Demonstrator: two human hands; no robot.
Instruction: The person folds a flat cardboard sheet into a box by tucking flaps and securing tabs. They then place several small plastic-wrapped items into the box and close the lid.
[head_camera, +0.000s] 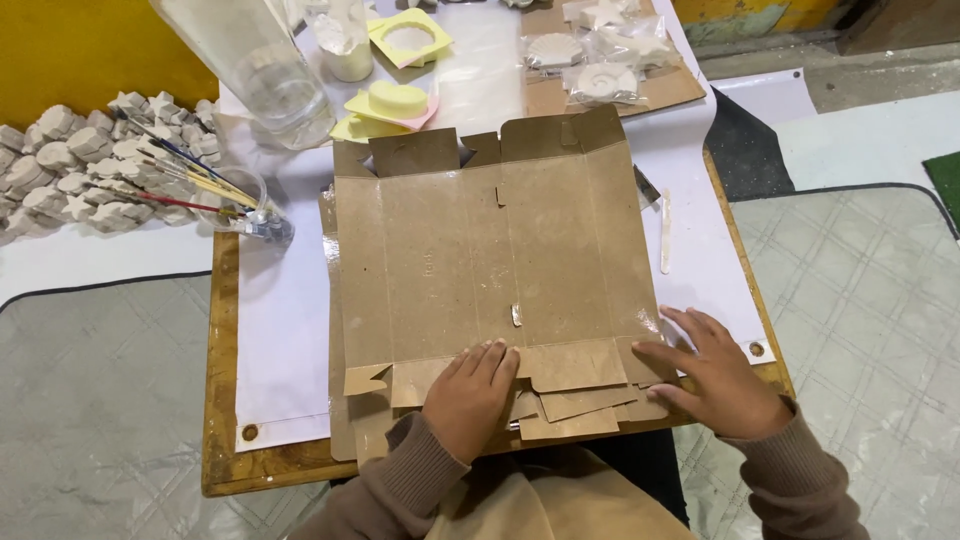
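A flattened brown cardboard box (480, 260) lies spread on a white sheet over a low wooden table (222, 420). More flat cardboard pieces (570, 415) stick out beneath its near edge. My left hand (470, 395) rests palm down on the near flaps, fingers together. My right hand (705, 375) lies flat at the near right corner of the cardboard, fingers spread. Neither hand grips anything.
A tall clear glass container (265, 70) stands at the back left. A small glass with several paintbrushes (235, 200) lies beside it. Yellow moulds (390, 105), bagged white plaster shapes (600, 80) and a wooden stick (666, 230) lie beyond. A heap of plaster shapes (70, 160) sits on the floor, left.
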